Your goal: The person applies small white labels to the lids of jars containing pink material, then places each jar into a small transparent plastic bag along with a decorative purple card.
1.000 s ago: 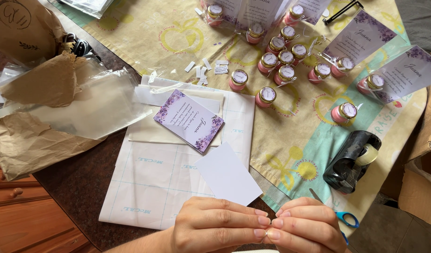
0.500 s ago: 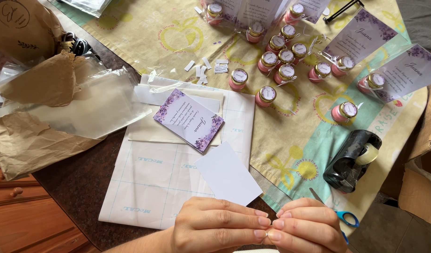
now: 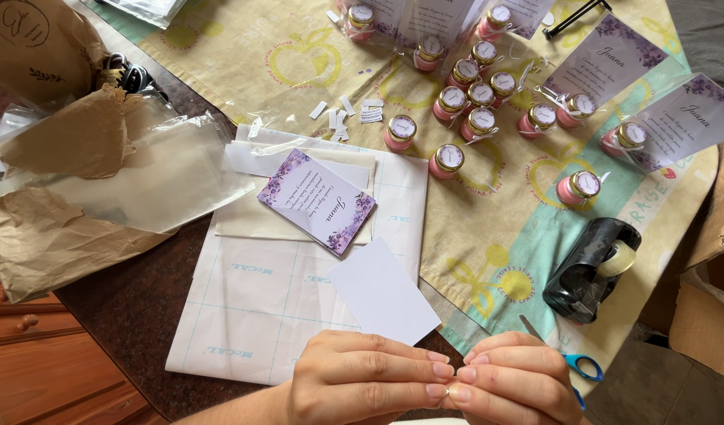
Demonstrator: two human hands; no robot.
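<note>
bright, even daylight; sharp focus, soft shadows.

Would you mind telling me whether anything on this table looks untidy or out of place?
Small white paper scraps lie scattered on the tablecloth above the backing sheet, and torn brown paper sits crumpled at the left edge.

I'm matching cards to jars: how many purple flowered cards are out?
3 clear: one card on the white sheets, a second and third at right beside the jars. More may be hidden at top.

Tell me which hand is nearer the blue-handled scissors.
Right. The right hand lies just left of the scissors, partly covering them; the left hand sits farther left, beyond it.
</note>
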